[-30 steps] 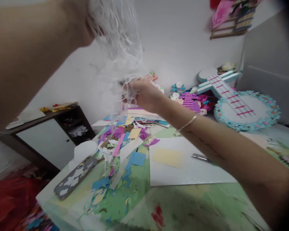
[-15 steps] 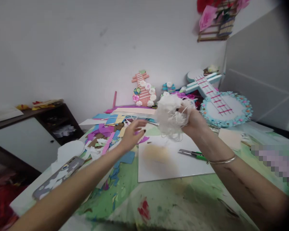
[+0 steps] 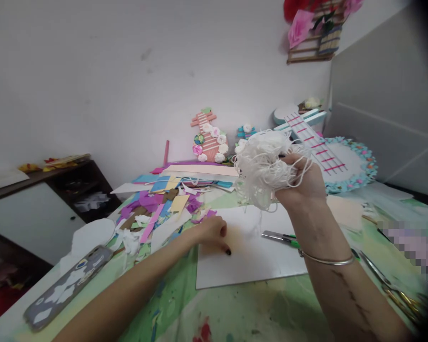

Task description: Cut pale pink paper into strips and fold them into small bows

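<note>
A tangled bundle of white string (image 3: 262,164) is gripped in my right hand (image 3: 303,183), raised above the far part of a white board (image 3: 249,273). Loose loops hang from the bundle's underside. Lower and to the left, my left hand (image 3: 212,232) is over the board's left side. Its fingers are bent, the thumb stands apart from them, and nothing shows between them. A utility knife (image 3: 280,238) with a green and black handle lies on the board near my right wrist.
Coloured paper scraps (image 3: 157,202) and a patterned phone (image 3: 69,287) are on the left. Gold-handled scissors (image 3: 392,285) lie at the right. Against the wall stand a pink flower-trimmed guitar shape (image 3: 209,140) and a larger blue-trimmed one (image 3: 345,164).
My left hand has come down and slightly right over the board. My right hand has moved a little right with the string bundle still in it. The view has shifted slightly.
</note>
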